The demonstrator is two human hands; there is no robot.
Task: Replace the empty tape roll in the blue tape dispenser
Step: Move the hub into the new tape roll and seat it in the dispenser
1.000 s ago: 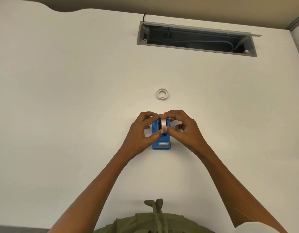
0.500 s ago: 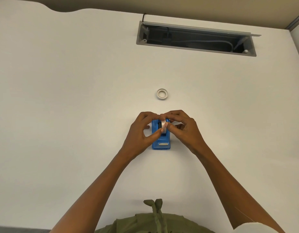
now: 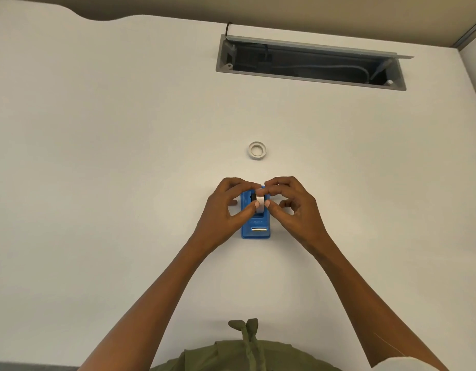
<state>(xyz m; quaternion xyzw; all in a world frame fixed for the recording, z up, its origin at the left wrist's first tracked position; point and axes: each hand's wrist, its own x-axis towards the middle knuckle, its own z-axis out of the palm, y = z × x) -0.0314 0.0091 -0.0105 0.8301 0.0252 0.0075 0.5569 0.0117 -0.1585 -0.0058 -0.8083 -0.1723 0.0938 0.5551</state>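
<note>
Looking down at it all, biggest stuff first:

Desk point(image 3: 97, 183): plain white top, fills pretty much the whole view, with a wavy cut along the far left edge.

Cable tray point(image 3: 310, 66): long grey slot sunk into the desk near the far right corner, lid tipped up, dark inside with some cables lying in there.

Arms: both bare, reaching from the near edge toward the middle of the desk.

Green garment point(image 3: 244, 352): olive fabric at the near edge, with a little tie or knot poking up.

Left hand point(image 3: 223, 210): curled in on the left side of the dispenser, thumb and fingertips pinching the tape roll from that side.

Right hand point(image 3: 295, 210): same deal mirrored, thumb and forefinger pressed on the right face of the roll, other fingers bent loosely above the desk.

Blue tape dispenser point(image 3: 256, 226): sits flat about mid-desk, cutter end pointing at the near edge, its far half hidden under the fingers.

Tape roll point(image 3: 259, 206): whitish, standing on edge between both sets of fingertips, right at the dispenser's cradle. Can't tell if it's fully seated or just hovering in the slot.

Spare ring point(image 3: 257, 150): small pale ring lying flat on the desk, beyond the hands toward the far edge, well clear of them. Looks thin, but can't say for sure whether it has tape on it.
</note>
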